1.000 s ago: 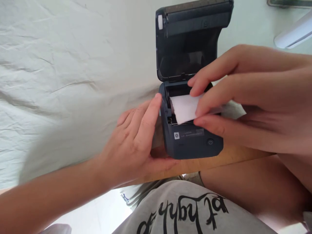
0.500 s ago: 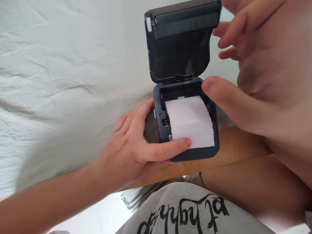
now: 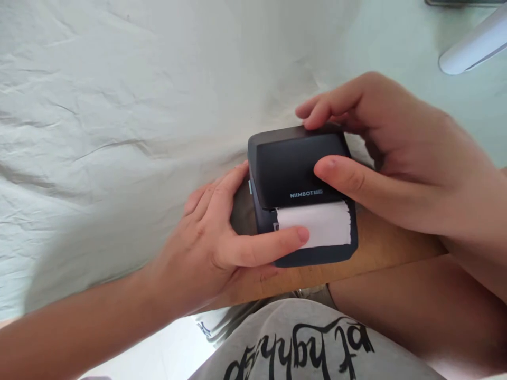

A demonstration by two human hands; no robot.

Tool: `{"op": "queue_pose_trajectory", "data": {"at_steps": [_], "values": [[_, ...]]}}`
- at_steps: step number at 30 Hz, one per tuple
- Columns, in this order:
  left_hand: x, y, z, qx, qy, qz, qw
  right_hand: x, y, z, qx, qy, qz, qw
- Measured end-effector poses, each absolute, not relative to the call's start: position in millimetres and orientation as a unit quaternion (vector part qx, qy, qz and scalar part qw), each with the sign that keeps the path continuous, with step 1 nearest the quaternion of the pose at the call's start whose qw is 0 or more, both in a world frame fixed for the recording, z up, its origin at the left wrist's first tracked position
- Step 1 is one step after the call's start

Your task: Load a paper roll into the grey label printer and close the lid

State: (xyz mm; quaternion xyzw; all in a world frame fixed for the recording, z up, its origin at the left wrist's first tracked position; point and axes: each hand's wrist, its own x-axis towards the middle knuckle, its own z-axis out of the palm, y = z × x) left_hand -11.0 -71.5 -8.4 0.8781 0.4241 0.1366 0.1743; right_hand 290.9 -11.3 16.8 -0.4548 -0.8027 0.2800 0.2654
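A small dark label printer (image 3: 312, 257) marked NIIMBOT sits near the table's front edge with its black lid (image 3: 289, 166) down. From under the lid's front edge comes a strip of white label paper (image 3: 328, 221) with a ragged right side. My left hand (image 3: 222, 227) grips the printer's left side, its thumb pressing the paper to the front of the body. On the right, my right hand (image 3: 400, 153) holds the lid, thumb on top and fingers curled over the back edge. Some of its fingertips are hidden behind the printer.
A wrinkled pale cloth (image 3: 138, 95) covers the tabletop. Along the front shows a bare wooden edge (image 3: 380, 240), with my lap just below it. At the upper right lie a white rolled tube (image 3: 471, 53) and part of a dark flat object (image 3: 463, 2).
The printer's lid has swung down from upright over the paper roll compartment. My right hand has come in from the right onto the lid. The left hand has stayed put.
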Motion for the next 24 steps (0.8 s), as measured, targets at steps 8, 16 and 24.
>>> {"op": "queue_pose_trajectory", "data": {"at_steps": [8,16,24], "values": [[-19.6,-63.6,-9.8,0.916,0.353,0.145,0.123,302.6,8.4,12.4,-0.404,-0.814,0.355,0.220],[-10.1,-69.9,-14.0,0.898,0.390,0.185,0.083,292.1,-7.8,10.2,-0.418,-0.837,0.216,0.280],[-11.3,-67.0,-13.8,0.902,0.391,0.155,0.099,313.3,-2.7,9.0,-0.427,-0.842,0.244,0.222]]}}
